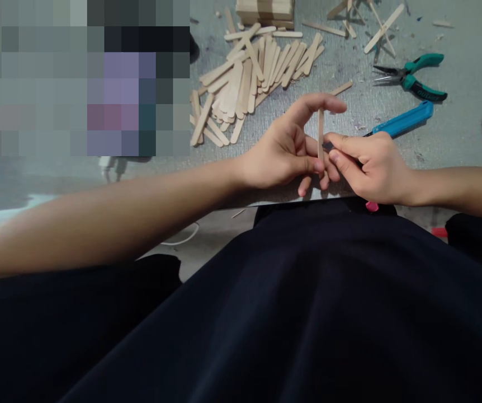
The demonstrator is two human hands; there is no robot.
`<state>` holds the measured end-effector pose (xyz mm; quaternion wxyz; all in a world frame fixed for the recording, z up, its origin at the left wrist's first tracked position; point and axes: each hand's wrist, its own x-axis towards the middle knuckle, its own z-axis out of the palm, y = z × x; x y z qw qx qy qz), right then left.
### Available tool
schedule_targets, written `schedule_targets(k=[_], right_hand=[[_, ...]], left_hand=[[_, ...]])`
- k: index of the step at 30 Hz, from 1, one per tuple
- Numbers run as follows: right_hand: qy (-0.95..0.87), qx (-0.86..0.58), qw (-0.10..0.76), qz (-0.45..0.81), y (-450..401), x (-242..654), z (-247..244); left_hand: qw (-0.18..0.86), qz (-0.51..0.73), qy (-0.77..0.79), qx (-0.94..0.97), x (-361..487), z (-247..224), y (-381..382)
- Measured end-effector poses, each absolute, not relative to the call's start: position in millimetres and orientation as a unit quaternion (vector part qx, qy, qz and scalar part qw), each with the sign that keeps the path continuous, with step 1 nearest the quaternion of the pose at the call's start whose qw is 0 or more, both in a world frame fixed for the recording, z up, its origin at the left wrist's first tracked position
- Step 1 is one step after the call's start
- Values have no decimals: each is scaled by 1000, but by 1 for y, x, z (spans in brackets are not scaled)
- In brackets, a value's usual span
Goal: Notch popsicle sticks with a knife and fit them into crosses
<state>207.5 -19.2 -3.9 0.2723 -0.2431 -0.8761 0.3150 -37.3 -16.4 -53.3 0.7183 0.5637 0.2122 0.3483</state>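
Near the table's front edge, my left hand holds a narrow wooden stick upright between thumb and fingers, its index finger curved over the top end. My right hand is closed in a pinch on a small dark blade, whose tip touches or nearly touches the stick's right side. Just behind my right hand lies a blue cutter. Pliers with green and black handles rest farther back on the right.
A heap of wooden sticks spreads behind my left hand, with stacked wooden pieces beyond it. Crossed sticks lie at the back right of the grey table. The upper left is pixelated.
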Motion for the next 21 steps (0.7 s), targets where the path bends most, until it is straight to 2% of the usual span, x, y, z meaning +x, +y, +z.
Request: schedule_targets(k=[9,21], right_hand=[[-860,-240,254,371,-16,209,6],[-855,-332,269,294,-10,216,4]], left_hand=[[703,351,265,559,-38,-48,-19],[678,358,279,578,-33,-34,-30]])
